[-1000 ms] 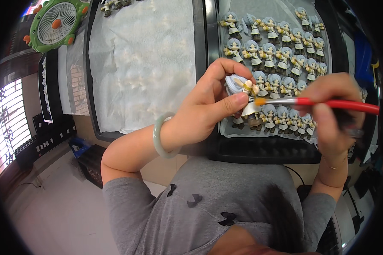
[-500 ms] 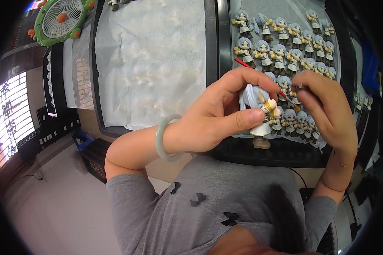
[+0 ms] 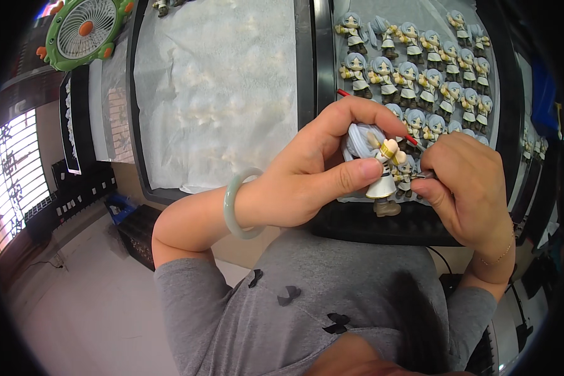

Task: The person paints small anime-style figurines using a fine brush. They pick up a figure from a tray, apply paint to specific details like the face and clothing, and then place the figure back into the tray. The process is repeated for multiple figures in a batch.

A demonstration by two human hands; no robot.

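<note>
My left hand (image 3: 332, 166) is closed around a small figurine (image 3: 381, 187) with pale blue-grey hair, a white skirt and brown boots. The figurine leans slightly, its boots pointing down toward me. A thin red-handled tool (image 3: 412, 140), perhaps a fine brush, runs behind the same hand's fingers; its far end is hidden by my right hand. Just right of the figurine, my right hand (image 3: 467, 188) is closed, thumb and fingers pinched. A small dark grey bit (image 3: 426, 175) shows at its fingertips, too little to name.
Several rows of matching figurines (image 3: 407, 78) lie on a paper-lined black tray at the right. Left of it is another tray, with white paper (image 3: 219, 94) and a few figurines (image 3: 163, 7) at its far edge. A green fan (image 3: 86, 30) stands at the far left.
My right hand has come lower and nearer to the figurine, and its fingers have closed in. The left hand with the figurine has shifted slightly left along with the whole view.
</note>
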